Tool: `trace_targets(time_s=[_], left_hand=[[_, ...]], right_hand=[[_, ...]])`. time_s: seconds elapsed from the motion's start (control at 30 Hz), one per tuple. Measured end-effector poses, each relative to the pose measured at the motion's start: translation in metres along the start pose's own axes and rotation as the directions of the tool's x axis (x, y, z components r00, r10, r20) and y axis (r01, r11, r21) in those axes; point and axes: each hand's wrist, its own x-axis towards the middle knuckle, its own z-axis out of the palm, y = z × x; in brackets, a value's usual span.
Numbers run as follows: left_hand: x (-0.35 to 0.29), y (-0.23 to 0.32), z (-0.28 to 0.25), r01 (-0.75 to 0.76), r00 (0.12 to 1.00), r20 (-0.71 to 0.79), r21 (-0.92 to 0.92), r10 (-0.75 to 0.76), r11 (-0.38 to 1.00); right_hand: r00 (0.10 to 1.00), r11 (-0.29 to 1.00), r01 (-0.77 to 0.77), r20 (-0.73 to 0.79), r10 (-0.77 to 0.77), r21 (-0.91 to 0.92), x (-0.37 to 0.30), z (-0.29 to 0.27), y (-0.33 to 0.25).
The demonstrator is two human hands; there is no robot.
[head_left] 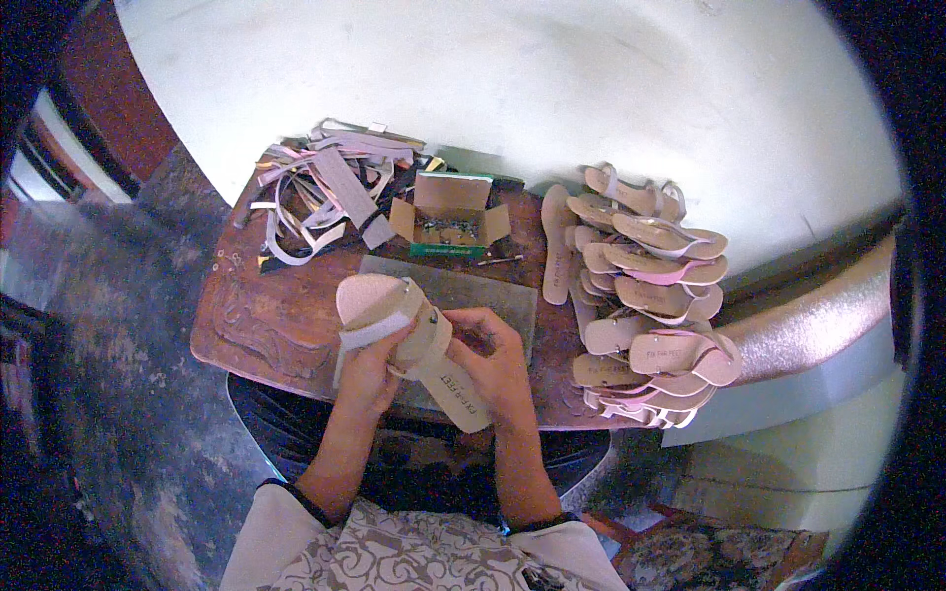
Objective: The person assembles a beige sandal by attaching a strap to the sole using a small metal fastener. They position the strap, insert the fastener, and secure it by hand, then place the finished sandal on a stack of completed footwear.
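A beige flat sandal (456, 397) is held up over the table's near edge, tilted, with its rounded toe pointing away to the left. Wide light straps cross its upper part, and a small dark spot shows on one of them. My left hand (371, 372) is closed around the sandal's left side, its thumb lying over a strap. On the other side, my right hand (496, 362) has its fingers bent and pressed together at the end of the sandal strap (436, 335). Its fingertips are partly hidden behind the strap.
Under the hands lies a grey mat (498, 295) on a carved wooden table (266, 315). Behind it stand an open box (443, 249) of small metal pieces and a heap of loose straps (340, 187). Finished-looking sandals (665, 295) are piled at right, beside a single bare sole (556, 246).
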Motion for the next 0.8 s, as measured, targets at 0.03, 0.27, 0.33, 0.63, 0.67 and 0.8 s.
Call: trace_targets(time_s=[0.03,0.27,0.33,0.63,0.67,0.8], left_hand=[[0.0,0.006,0.003,0.051,0.998,-0.037,-0.048,-0.053,0.998],[0.011,0.008,-0.001,0.049,0.998,-0.017,-0.195,-0.053,0.98],[0.009,0.007,-0.001,0.072,0.997,-0.006,-0.214,-0.075,0.974],[0.016,0.0,-0.021,0.092,0.996,0.017,-0.254,-0.091,0.963],[0.018,0.0,-0.025,0.112,0.994,0.024,-0.295,-0.11,0.949],[0.027,-0.006,-0.037,0.103,0.995,0.01,-0.279,-0.104,0.955]], right_hand=[[1.0,0.999,-0.013,0.017,0.013,-0.036,-0.004,-0.004,-0.007],[0.978,0.863,0.21,0.099,-0.185,-0.459,-0.027,-0.009,-0.026],[0.981,0.841,0.191,0.118,-0.151,-0.507,-0.03,-0.004,-0.03],[0.971,0.804,0.238,0.143,-0.191,-0.544,-0.027,0.004,-0.017],[0.972,0.831,0.236,0.136,-0.194,-0.504,-0.026,0.006,-0.016],[0.977,0.863,0.21,0.13,-0.168,-0.459,-0.018,0.012,-0.013]])
